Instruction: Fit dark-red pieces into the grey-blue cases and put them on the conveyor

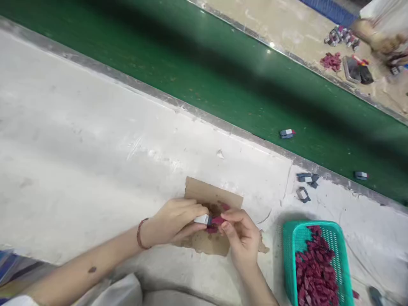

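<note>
My left hand (178, 221) is closed on a small dark-blue part with a white face (202, 219); its kind is unclear. My right hand (244, 236) pinches a small maroon piece (218, 220) between thumb and fingertips. That piece meets the dark end of the part; whether it is inserted cannot be made out. Both hands are over a stained, torn sheet of brown cardboard (208, 189) on the white table. More maroon bits (225, 206) lie on the cardboard beside my fingers.
At right stands a green basket (288, 255) of maroon pieces (318, 272). Several dark-blue parts (304, 194) lie beyond it. Two assembled parts (287, 134) sit on the green belt (204, 93). Across the belt, a co-worker's hands (387, 42) are near small piles and a tray (352, 70).
</note>
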The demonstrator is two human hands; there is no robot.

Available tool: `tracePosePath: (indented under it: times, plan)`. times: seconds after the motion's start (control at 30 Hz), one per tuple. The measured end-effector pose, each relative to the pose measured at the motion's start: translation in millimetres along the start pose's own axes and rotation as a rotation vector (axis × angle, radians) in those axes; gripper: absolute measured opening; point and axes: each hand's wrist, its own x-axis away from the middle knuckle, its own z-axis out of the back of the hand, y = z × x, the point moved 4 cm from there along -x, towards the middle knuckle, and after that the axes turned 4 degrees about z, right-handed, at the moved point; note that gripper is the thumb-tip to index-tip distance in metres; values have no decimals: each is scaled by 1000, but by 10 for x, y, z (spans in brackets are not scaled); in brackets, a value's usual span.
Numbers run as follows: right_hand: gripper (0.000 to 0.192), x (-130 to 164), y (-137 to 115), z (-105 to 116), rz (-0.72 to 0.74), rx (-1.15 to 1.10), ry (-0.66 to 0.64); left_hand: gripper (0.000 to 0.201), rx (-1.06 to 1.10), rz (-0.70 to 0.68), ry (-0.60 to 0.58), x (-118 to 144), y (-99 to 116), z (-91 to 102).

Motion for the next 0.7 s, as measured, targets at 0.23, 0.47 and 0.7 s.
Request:
tracePosePath:
  times: [0.23,0.47,0.7]
  plan:
    - [15,3,-23,-65,42,85,-35,40,33,25,-15,1,43,-5]
    - [8,-32,-130,-86,206,268,-98,31,51,1,17,55,8,-38]
    - [14,30,-321,-82,354,439,-211,30,73,-13,-56,36,95,-12]
